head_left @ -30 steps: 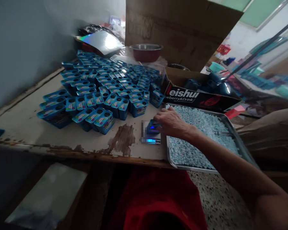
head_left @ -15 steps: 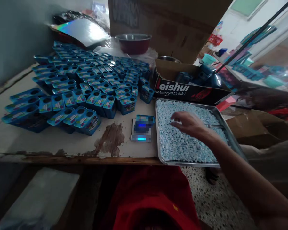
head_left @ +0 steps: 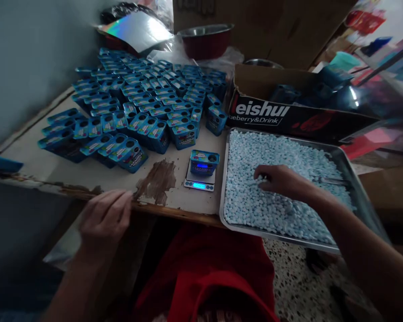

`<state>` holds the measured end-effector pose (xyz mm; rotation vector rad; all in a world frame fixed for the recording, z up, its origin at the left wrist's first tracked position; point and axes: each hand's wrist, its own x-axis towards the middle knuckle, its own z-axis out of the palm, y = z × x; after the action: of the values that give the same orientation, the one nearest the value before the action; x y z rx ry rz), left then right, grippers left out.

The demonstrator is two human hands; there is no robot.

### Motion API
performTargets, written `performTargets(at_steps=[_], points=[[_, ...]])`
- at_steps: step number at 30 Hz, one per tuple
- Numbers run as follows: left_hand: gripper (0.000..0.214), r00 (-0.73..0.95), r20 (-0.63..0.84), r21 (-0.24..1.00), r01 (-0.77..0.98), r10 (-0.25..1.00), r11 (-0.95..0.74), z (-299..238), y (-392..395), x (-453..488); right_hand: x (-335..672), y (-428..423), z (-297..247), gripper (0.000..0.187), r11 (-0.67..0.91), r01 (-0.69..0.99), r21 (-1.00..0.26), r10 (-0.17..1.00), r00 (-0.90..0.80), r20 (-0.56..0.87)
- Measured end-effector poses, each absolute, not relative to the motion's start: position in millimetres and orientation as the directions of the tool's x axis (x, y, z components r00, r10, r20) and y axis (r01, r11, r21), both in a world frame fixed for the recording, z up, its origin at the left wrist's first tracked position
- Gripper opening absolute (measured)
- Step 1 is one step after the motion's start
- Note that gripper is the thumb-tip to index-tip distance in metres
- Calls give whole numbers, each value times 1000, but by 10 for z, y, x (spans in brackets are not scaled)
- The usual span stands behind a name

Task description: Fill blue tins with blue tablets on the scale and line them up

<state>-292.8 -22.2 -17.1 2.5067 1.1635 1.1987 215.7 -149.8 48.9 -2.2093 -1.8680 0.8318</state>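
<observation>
My right hand (head_left: 275,181) is over a metal tray (head_left: 223,197) full of small pale-blue candies (head_left: 245,197). Its fingers are curled, with a few candies showing at the fingertips. At the front edge of the table, my left hand (head_left: 105,214) has its fingers side by side and loosely extended; nothing shows in them, and its palm is hidden. Between the hands, a blue candy box (head_left: 201,169) stands on a small digital scale (head_left: 199,184) with a lit display. A metal utensil (head_left: 332,180) lies among the candies at the tray's right side.
Many blue boxes (head_left: 127,152) stand in rows on the worn table (head_left: 30,152). Behind the tray is a black carton (head_left: 289,118) holding more blue packages. A dark red bowl (head_left: 206,42) sits at the back. One blue piece (head_left: 3,163) lies at the left edge.
My left hand has come into view at the table's front edge. My right hand's fingers have curled in among the candies. The camera view has shifted.
</observation>
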Motion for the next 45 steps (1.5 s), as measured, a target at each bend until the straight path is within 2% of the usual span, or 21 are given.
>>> performTargets(at_steps=[2, 3, 5, 7, 8, 10, 12, 15, 17, 20, 22, 23, 25, 27, 28, 30, 32, 34, 37, 42, 45], points=[[41, 425, 648, 295, 626, 632, -722, -277, -285, -2630, 2250, -1509, 461, 21, -361, 658, -661, 924, 155, -350], [45, 414, 638, 319, 625, 649, -713, -295, -295, -2456, 2283, -1520, 445, 25, -399, 533, -746, 914, 162, -373], [59, 337, 543, 535, 567, 769, -626, -272, -261, -2112, 2329, -1546, 422, 31, -416, 346, -841, 909, 115, -402], [75, 308, 400, 721, 475, 863, -504, -208, -165, -1817, 2349, -1562, 421, 35, -393, 268, -880, 918, 51, -394], [80, 323, 342, 767, 447, 882, -461, -174, -103, -1696, 2347, -1561, 431, 35, -386, 255, -886, 919, 27, -393], [86, 387, 269, 784, 443, 882, -434, -114, 19, -1507, 2316, -1543, 471, 32, -367, 310, -877, 923, 4, -385], [88, 461, 203, 775, 464, 864, -429, -70, 106, -1373, 2258, -1507, 531, 25, -308, 501, -809, 938, 19, -345], [83, 527, 86, 785, 486, 846, -383, -54, 159, -1225, 2174, -1441, 631, 11, -108, 818, -565, 981, -6, -196], [70, 549, 38, 826, 454, 835, -335, -87, 175, -1137, 2139, -1397, 682, 13, 7, 884, -468, 988, -80, -135], [51, 583, 66, 909, 300, 810, -290, -141, 229, -1006, 2073, -1344, 684, 17, -54, 837, -544, 992, -18, -126], [42, 615, 146, 906, 232, 775, -355, -98, 284, -918, 1980, -1322, 622, 24, -200, 681, -704, 980, 135, -148], [37, 643, 202, 871, 227, 739, -436, -37, 309, -872, 1915, -1312, 578, 28, -266, 527, -807, 962, 202, -185], [28, 712, 331, 728, 226, 620, -647, 161, 336, -769, 1760, -1287, 491, 34, -356, 65, -932, 908, 259, -329], [28, 784, 431, 516, 191, 446, -835, 411, 320, -648, 1606, -1249, 441, 33, -380, -397, -835, 848, 211, -486], [31, 807, 466, 418, 162, 364, -894, 529, 297, -582, 1541, -1227, 438, 33, -363, -551, -751, 828, 179, -532], [36, 831, 505, 284, 97, 235, -954, 697, 236, -446, 1454, -1194, 466, 35, -297, -722, -625, 811, 155, -564], [36, 828, 531, 251, 51, 181, -967, 736, 179, -322, 1423, -1195, 509, 35, -214, -795, -567, 804, 186, -565], [32, 811, 545, 304, 44, 212, -952, 650, 138, -233, 1433, -1237, 532, 34, -152, -832, -533, 784, 227, -577], [29, 775, 517, 478, 93, 365, -873, 404, 91, -205, 1489, -1355, 513, 32, -122, -865, -487, 754, 238, -612], [30, 657, 407, 765, 134, 634, -630, 170, 27, -384, 1559, -1490, 512, 31, -238, -836, -495, 742, 172, -648], [27, 649, 460, 721, 126, 606, -682, 271, 12, -479, 1513, -1427, 572, 35, -259, -805, -534, 761, 170, -626]])
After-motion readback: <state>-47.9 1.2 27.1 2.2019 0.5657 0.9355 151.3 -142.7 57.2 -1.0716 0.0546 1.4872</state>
